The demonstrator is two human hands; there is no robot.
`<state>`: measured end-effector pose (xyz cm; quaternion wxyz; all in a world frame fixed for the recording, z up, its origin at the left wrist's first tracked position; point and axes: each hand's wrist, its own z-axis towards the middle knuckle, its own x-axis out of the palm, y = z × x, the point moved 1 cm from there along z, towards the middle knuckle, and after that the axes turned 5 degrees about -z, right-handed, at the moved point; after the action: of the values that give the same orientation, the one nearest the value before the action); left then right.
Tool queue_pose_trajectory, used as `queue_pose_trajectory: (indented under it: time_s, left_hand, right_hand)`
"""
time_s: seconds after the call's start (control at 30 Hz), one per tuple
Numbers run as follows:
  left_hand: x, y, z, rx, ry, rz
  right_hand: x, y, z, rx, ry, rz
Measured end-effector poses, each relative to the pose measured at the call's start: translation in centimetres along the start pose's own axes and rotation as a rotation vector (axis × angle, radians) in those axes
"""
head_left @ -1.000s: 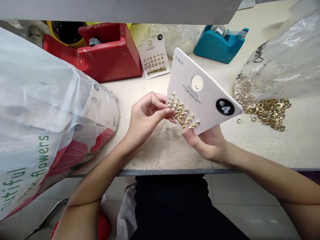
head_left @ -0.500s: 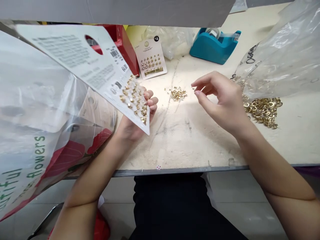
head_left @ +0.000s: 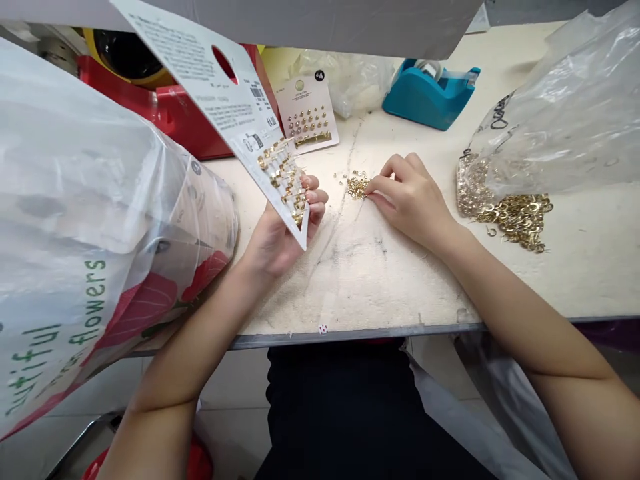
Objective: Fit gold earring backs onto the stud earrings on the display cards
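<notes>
My left hand (head_left: 287, 230) is closed around the lower end of a white earring card (head_left: 200, 80), held up and tilted with its printed back toward me. Gold earring parts (head_left: 285, 177) stick out of the card near my fingers. My right hand (head_left: 407, 197) is at the right edge of a small pile of gold earring backs (head_left: 357, 185) on the table. Its thumb and forefinger are pinched together there; anything between the tips is too small to make out. Behind the pile, another earring card (head_left: 310, 110) with rows of studs leans face forward.
A teal tape dispenser (head_left: 431, 97) stands at the back. On the right, a clear plastic bag (head_left: 565, 127) lies beside a heap of gold hoop earrings (head_left: 523, 220). A large printed bag (head_left: 115, 220) fills the left side, before a red holder (head_left: 187, 123). A grey panel (head_left: 350, 27) overhangs the back.
My right hand has moved left and down to the small pile, its fingers closing at the pile's edge. The card in my left hand has shifted right and tipped more upright.
</notes>
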<state>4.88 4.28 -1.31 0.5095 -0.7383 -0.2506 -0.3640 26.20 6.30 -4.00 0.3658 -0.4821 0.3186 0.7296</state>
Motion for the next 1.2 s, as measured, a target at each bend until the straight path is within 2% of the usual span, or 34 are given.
queue_pose_trajectory:
  time_s: [0.17, 0.27, 0.4, 0.63, 0.83, 1.03, 1.2]
  left_hand:
    - [0.0, 0.4, 0.0, -0.100, 0.085, -0.041]
    - [0.3, 0.7, -0.2, -0.148, 0.083, -0.069]
    - [0.5, 0.8, -0.3, -0.144, 0.081, -0.022]
    - [0.4, 0.6, -0.2, -0.158, 0.063, -0.132]
    - [0.5, 0.5, -0.3, -0.151, 0.087, -0.120]
    - [0.8, 0.5, -0.4, -0.214, 0.095, -0.239]
    - [0.8, 0.5, -0.5, -0.226, 0.116, -0.259]
  right_hand:
    - [-0.5, 0.2, 0.3, -0.035, 0.050, -0.040]
    - [-0.9, 0.3, 0.3, -0.019, 0.060, 0.016]
    - [-1.1, 0.2, 0.1, -0.001, 0.041, 0.066]
    - [-0.6, -0.6, -0.1, 0.033, -0.004, 0.053]
    - [-0.8, -0.1, 0.1, -0.018, 0.033, 0.066]
    - [-0.6, 0.1, 0.4, -0.005, 0.071, 0.074]
    - [-1.1, -0.2, 0.2, -0.060, 0.081, 0.116]
